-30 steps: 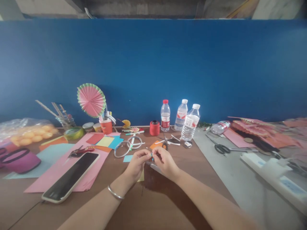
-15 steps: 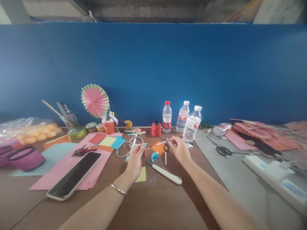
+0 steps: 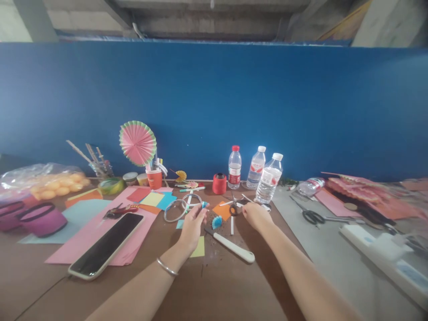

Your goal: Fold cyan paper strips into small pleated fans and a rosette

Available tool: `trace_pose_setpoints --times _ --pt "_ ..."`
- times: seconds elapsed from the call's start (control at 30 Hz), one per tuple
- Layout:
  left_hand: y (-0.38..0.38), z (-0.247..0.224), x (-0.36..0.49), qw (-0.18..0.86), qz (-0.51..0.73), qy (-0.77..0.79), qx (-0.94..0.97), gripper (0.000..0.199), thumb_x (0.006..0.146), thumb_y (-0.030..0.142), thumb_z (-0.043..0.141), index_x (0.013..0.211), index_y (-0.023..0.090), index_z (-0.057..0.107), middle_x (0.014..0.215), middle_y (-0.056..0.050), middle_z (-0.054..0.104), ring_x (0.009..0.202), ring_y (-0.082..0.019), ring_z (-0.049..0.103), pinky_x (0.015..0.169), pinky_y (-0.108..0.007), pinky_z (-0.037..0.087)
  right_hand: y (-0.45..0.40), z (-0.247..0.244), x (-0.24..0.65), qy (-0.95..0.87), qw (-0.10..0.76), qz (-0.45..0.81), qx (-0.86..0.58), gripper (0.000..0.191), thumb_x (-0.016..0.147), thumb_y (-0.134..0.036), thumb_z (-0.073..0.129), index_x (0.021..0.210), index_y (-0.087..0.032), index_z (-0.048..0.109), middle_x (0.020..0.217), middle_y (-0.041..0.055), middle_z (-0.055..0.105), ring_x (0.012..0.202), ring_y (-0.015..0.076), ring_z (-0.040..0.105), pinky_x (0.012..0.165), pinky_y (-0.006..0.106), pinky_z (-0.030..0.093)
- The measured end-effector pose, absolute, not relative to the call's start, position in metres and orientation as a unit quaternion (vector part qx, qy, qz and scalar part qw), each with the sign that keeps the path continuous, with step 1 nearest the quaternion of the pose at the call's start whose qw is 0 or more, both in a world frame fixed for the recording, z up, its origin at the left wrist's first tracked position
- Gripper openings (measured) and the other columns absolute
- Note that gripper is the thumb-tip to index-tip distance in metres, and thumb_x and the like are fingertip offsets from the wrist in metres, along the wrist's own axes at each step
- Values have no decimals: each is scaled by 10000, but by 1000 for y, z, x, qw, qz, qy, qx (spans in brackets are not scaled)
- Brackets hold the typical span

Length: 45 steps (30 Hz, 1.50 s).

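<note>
Pinched between the fingertips of my left hand (image 3: 193,226) is a small blue folded paper piece (image 3: 204,204). My right hand (image 3: 256,215) is low over the table beside the bottles, its fingers bent at a thin white stick (image 3: 248,198); its grip is partly hidden. Small dark scissors (image 3: 233,208) lie just left of it, by an orange paper (image 3: 222,210). Between my hands rest a blue pleated paper piece (image 3: 216,222), a white strip (image 3: 232,225) and a white-handled knife (image 3: 236,248). A yellow paper (image 3: 199,248) lies under my left wrist.
Three bottles (image 3: 234,168) and a red spool (image 3: 219,184) stand at the back. A phone (image 3: 106,245) lies on pink paper (image 3: 60,249) at left, near a pink paper fan (image 3: 137,142). Black-handled scissors (image 3: 313,217) and a power strip (image 3: 384,254) are at right.
My right hand has moved away from the scissors, to the right and down to the table. My left hand still holds the blue piece, now turned. The view has shifted slightly.
</note>
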State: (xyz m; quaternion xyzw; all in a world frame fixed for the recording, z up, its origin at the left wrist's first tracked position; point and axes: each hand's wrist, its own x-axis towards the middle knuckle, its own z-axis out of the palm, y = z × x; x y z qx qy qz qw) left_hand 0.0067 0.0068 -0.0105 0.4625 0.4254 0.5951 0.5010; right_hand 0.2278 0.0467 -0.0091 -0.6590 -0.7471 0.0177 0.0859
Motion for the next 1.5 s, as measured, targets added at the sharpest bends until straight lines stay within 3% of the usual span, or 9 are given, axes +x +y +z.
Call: trace_pose_setpoints --times 0.23,0.4,0.6,0.73,0.83,1.07,1.2,1.33,1.5 --pt "7 -11 4 490 613 407 467 322 689 353 596 945 171 668 741 -36 585 663 -127 465 588 -233 348 35 -4 219 -755 77 -6 -651 396 754 -513 468 656 -173 645 791 92 637 763 228 591 614 286 394" --pt "11 -12 3 578 594 366 423 355 661 329 630 965 148 655 658 1 509 561 -72 421 492 -183 306 24 -4 203 -747 187 -94 -631 322 837 -357 397 753 -150 629 834 113 616 867 231 550 757 334 379" --pt "11 -12 4 526 541 381 535 311 641 280 660 925 161 620 688 -2 578 618 -115 503 568 -211 371 9 -10 167 -709 461 252 -471 261 783 -329 488 989 -189 566 802 29 625 721 159 571 652 263 436" --pt "9 -13 5 480 522 387 589 211 594 254 693 739 165 567 625 21 553 582 -116 497 546 -210 377 6 -19 146 -604 506 453 -416 183 702 -335 579 754 -163 614 602 -13 584 526 119 524 504 223 405" --pt "6 -12 5 450 519 406 603 157 638 272 654 706 169 557 616 25 537 570 -110 487 526 -202 373 9 -24 146 -509 547 510 -426 201 648 -349 630 645 -152 590 454 -51 497 394 79 423 412 200 336" --pt "4 -9 4 553 509 356 555 182 707 277 598 852 168 584 764 -29 618 709 -146 573 640 -243 436 17 -32 156 -436 603 544 -389 232 650 -372 625 612 -149 572 508 -34 535 450 89 471 461 212 371" --pt "5 -10 5 538 516 380 548 186 702 301 600 828 165 619 737 -44 643 680 -162 596 637 -264 454 15 -29 156 -477 607 479 -418 168 669 -324 593 710 -162 575 607 -14 571 539 128 531 529 250 424" --pt "7 -11 5 514 516 404 554 187 697 301 603 817 170 660 719 -41 653 653 -155 594 627 -259 454 6 -18 158 -641 577 247 -442 181 680 -196 561 854 -190 607 872 43 616 842 187 554 758 317 426" --pt "6 -8 9 513 535 399 540 180 653 260 644 806 169 673 758 -39 663 663 -145 588 645 -255 455 -3 -11 156 -725 514 132 -440 76 746 -215 548 790 -202 609 796 25 635 786 171 564 726 286 415"
